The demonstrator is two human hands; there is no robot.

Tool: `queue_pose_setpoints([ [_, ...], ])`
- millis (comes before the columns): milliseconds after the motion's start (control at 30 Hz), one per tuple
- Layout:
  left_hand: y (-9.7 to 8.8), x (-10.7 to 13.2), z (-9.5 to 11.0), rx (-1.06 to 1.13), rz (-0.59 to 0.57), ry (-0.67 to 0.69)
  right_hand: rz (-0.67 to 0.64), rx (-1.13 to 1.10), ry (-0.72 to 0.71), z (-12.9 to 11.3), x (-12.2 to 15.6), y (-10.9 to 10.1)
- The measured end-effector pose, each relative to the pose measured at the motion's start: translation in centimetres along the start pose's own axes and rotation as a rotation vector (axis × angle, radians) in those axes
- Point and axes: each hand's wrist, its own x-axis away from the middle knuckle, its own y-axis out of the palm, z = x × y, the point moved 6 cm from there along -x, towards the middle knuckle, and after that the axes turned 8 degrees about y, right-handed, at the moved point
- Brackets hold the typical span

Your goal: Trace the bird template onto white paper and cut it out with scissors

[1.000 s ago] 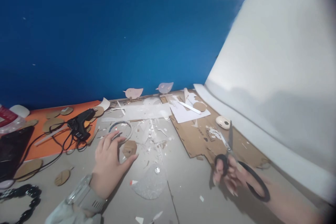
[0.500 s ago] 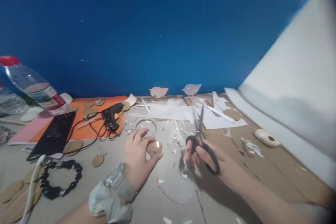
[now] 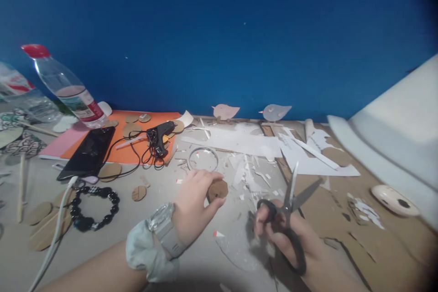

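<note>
At mid-scene, your left hand (image 3: pixel 193 205) pinches a small brown many-sided cardboard piece (image 3: pixel 218 190) between thumb and fingers. To its right, your right hand (image 3: pixel 308 239) grips black-handled metal scissors (image 3: pixel 286 212), blades spread. Beyond the left hand lies a round grey-rimmed ring (image 3: pixel 203 148); farther left, a black glue gun (image 3: pixel 158 137) rests on orange paper (image 3: pixel 159 116).

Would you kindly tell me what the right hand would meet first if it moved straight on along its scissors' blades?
The scissors in the right hand would probably meet the white paper sheet first, though depth is unclear and they might pass above it.
</note>
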Motion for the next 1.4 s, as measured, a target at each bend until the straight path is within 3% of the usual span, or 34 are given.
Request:
queue_pose_setpoints([
  [100, 0.1, 0.2, -0.1, 0.099, 0.01, -0.029, -0.065, 0.033, 0.0, 0.0, -0.1, 0.1],
  [200, 0.2, 0.3, -0.4, 0.145, -0.021, -0.128, -0.033, -0.005, 0.046, 0.3, -0.2, -0.5],
  [300, 0.3, 0.2, -0.2, 0.162, -0.078, -0.134, 0.016, -0.055, 0.069, 0.5, -0.3, -0.9],
  [533, 0.7, 0.6, -0.3, 0.451, -0.115, -0.233, 0.068, -0.027, 0.024, 0.8, -0.3, -1.9],
  [833, 0.3, 0.3, 0.6, 0.247, -0.139, -0.093, -0.022, 0.146, 0.027, 0.7, -0.4, -1.0],
  [1033, 0.0, 0.2, 0.6, 0.242, -0.099, -0.1, 0.019, 0.253, 0.185, 1.2, -0.3, -1.3],
  [1233, -0.2, 0.2, 0.8, 0.247, -0.103, -0.093, -0.008, 0.238, 0.209, 0.6, -0.4, -1.2],
  [1400, -0.1, 0.3, 1.2, 0.315, -0.133, -0.058, 0.015, 0.373, 0.188, 0.3, -0.2, -1.0],
])
